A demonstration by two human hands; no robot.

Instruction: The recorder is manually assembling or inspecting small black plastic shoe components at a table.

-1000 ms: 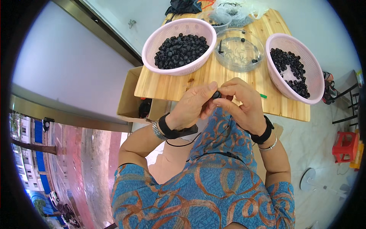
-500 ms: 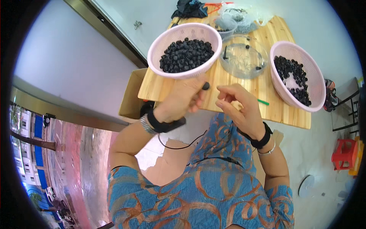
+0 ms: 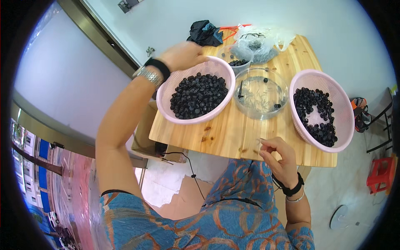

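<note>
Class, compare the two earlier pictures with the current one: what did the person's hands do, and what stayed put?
The left hand left the right hand and reached out over the far rim of the left pink basket of black caps; whether it holds anything cannot be seen. The right hand stayed at the table's near edge, fingers curled. The clear bowl and the right pink basket were not moved.

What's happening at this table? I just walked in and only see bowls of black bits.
A person sits at a wooden table. The left hand reaches over the far rim of the left pink basket, heaped with small black caps. The right hand hovers at the table's near edge, fingers pinched. A clear dish and the right pink basket sit between and beyond.
</note>
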